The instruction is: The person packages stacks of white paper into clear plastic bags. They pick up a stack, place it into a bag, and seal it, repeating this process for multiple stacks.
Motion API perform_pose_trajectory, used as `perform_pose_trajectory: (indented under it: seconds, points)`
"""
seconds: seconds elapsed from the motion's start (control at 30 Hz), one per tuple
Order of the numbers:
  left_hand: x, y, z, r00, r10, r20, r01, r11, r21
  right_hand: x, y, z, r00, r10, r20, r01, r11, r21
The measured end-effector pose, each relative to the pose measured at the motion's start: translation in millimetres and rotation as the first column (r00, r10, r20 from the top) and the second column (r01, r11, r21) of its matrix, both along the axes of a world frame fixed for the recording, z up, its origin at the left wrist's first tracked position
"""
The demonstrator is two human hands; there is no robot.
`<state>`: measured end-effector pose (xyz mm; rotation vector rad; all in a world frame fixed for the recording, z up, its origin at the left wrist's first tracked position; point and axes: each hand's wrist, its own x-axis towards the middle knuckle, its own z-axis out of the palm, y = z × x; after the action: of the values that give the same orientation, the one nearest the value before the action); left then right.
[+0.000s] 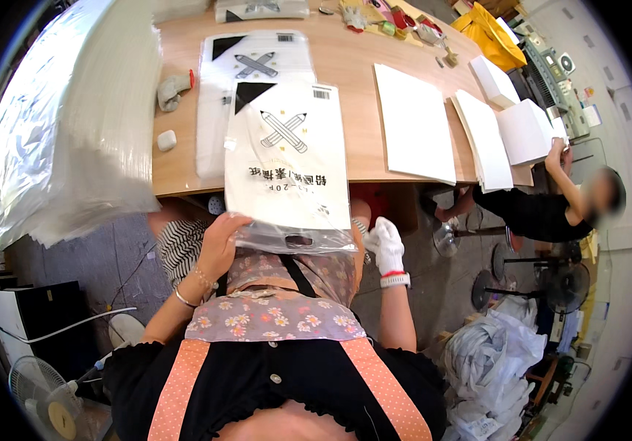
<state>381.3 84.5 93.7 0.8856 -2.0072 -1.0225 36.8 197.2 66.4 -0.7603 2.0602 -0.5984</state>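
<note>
A clear plastic bag (330, 176) holds a pack of off-white paper, printed with crossed pencils and a black corner. It lies over the near table edge, its lower flap with a handle slot toward me. My left hand (222, 241), bare with a bracelet, grips the flap's left corner, thumb on top. Just off the bag's right corner is my right hand (386, 248) in a white glove, its fingers curled together; whatever they may hold is hidden. Beneath the bag, farther up the table, a stack of similar packs (279, 59) shows.
A tall pile of clear plastic bags (73, 132) stands at the left. White paper stacks (415, 121) lie on the table's right. A grey glove (175, 92) and a small white block (166, 140) rest near the packs. Another person (544, 209) works at the right end.
</note>
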Motion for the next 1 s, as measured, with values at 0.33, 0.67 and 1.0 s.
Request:
perform_pose_trajectory:
  seconds: [0.33, 0.67, 1.0]
  points:
    - [23.5, -48.6, 185.8, 0.961, -0.236, 0.147, 0.275, 0.736, -0.618, 138.7, -129.4, 79.4, 0.722, 0.587, -0.366, -0.658, 0.417, -0.627]
    - [328.6, -117.6, 259.1, 0.462, 0.346, -0.817, -0.67, 0.74, -0.065, 302.5, -234.6, 239.6, 0.382, 0.924, -0.036, -0.594, 0.215, -0.775]
    - [293.6, -77.2, -22.1, 0.309, 0.771, -0.557, -0.761, 0.552, 0.341, 246.8, -169.8, 83.2, 0.369, 0.703, 0.608, -0.511, 0.7, -0.499]
